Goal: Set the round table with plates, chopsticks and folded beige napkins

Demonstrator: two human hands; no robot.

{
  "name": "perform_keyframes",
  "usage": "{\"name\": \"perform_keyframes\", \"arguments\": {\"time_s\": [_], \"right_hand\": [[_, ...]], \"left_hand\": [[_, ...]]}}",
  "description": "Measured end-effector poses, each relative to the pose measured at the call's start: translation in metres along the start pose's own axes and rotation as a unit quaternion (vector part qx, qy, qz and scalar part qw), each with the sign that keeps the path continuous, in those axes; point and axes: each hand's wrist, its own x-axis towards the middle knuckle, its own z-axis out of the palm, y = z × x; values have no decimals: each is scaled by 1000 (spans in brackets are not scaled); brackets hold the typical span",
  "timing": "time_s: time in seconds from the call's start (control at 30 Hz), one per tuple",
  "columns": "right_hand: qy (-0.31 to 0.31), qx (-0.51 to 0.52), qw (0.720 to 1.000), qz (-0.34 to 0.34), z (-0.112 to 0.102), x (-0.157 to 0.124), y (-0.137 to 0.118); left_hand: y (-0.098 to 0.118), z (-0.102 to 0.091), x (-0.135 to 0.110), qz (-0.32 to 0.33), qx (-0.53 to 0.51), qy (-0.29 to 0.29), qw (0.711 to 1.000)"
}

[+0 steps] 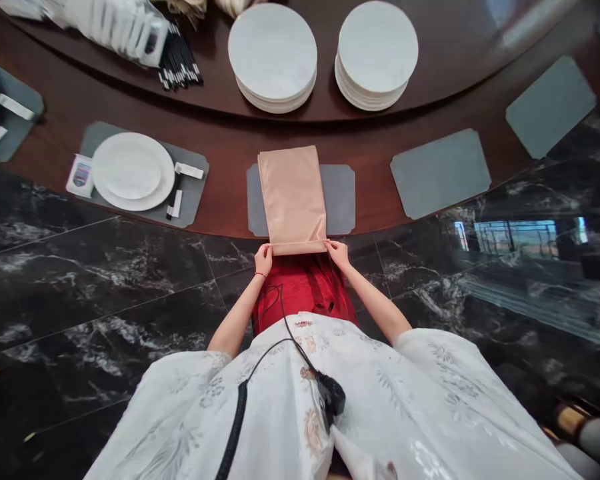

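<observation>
A beige cloth napkin (293, 190), folded into a long rectangle, lies over a grey placemat (341, 200) at the table's near edge. Its near end is turned up in a narrow fold and hangs past that edge. My left hand (263, 259) pinches the left corner of this fold between thumb and fingers. At the opposite corner, my right hand (337, 253) is closed on the cloth in the same way. The fold is stretched straight between both hands.
Two stacks of white plates (273, 57) (377, 50) stand on the raised turntable (325, 100). To the left, a set placemat (195, 187) bears white plates (133, 167) and chopsticks (174, 193). Bare placemats (440, 173) lie to the right. Packets and black sticks (179, 60) lie at the back left.
</observation>
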Motion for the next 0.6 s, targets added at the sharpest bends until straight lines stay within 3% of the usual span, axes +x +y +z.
{"name": "perform_keyframes", "arguments": {"time_s": [0.1, 0.23, 0.4, 0.43, 0.5, 0.6], "right_hand": [[71, -22, 997, 38, 24, -2, 10], [120, 56, 986, 97, 54, 0, 9], [201, 183, 939, 212, 76, -1, 3], [178, 218, 931, 233, 76, -1, 3], [60, 282, 923, 253, 68, 0, 3], [-131, 262, 936, 194, 45, 4, 1]], "left_hand": [[-10, 10, 0, -39, 25, 56, 997], [-12, 21, 3, -102, 44, 135, 985], [-10, 21, 7, -155, 4, 204, 967], [-10, 17, 8, -163, -15, 183, 969], [-8, 4, 10, -176, -52, 99, 978], [-2, -26, 17, -172, -75, -10, 982]]}}
